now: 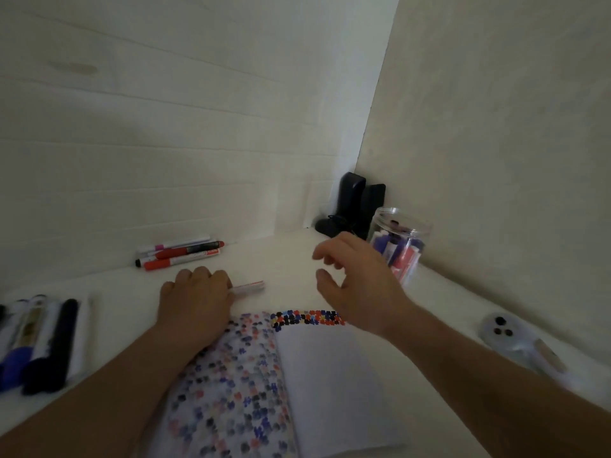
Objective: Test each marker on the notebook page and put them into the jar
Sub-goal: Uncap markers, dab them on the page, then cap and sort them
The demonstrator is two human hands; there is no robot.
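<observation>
An open notebook (330, 385) with a flower-patterned cover lies in front of me, its blank white page on the right. My left hand (195, 302) grips a white marker with a reddish band (249, 288) just beyond the notebook's top edge. My right hand (357, 279) hovers with fingers loosely spread, holding nothing, between the notebook and the jar. The clear plastic jar (401, 239) stands at the back right and holds several purple and red markers. A few red and white markers (182, 252) lie by the back wall. Several dark and blue markers (39, 342) lie at the far left.
A black device with a cord (350, 206) stands in the corner behind the jar. A phone in a clear case (519, 342) lies at the right. White walls close in behind and on the right of the white table.
</observation>
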